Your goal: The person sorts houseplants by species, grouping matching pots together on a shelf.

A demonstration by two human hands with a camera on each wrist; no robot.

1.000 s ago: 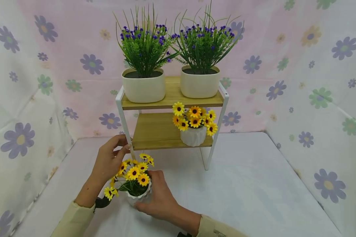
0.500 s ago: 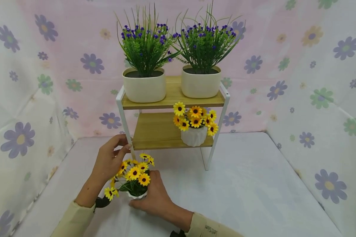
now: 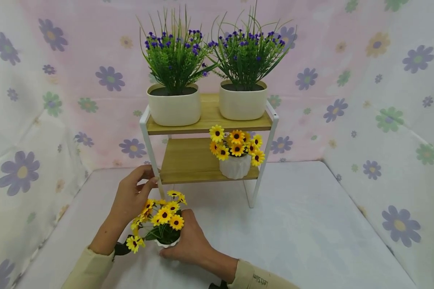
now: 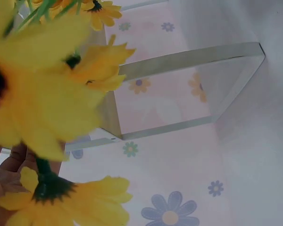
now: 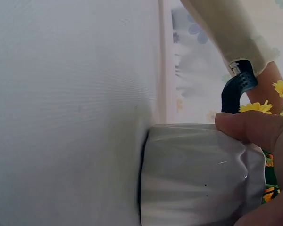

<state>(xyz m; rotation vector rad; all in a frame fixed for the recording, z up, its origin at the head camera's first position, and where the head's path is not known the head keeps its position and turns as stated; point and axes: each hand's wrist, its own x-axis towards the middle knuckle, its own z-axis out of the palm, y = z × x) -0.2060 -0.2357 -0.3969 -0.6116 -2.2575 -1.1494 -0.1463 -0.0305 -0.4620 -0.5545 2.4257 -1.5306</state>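
Observation:
My left hand (image 3: 132, 196) pinches the white left front leg of a two-tier plant shelf (image 3: 191, 160), close to the lower board. Below it, my right hand (image 3: 193, 239) grips a small white ribbed pot (image 5: 193, 174) of yellow sunflowers (image 3: 164, 214), thumb on the near side. The pot is upright in front of the shelf's left leg; its base meets the tabletop or is very close to it, I cannot tell which. Its blooms brush near my left wrist and fill much of the left wrist view, where the shelf's white frame (image 4: 193, 59) also shows.
A matching white pot (image 3: 235, 166) of sunflowers stands at the right of the lower board. Two cream oval planters, left (image 3: 175, 106) and right (image 3: 243, 101), hold purple-flowered grass on the top board. White cloth covers the table (image 3: 304, 224); flower-print curtains enclose it.
My right hand has slid slightly left round the pot, so less of the pot's side shows. The blooms have shifted a little. My left hand stays on the shelf leg.

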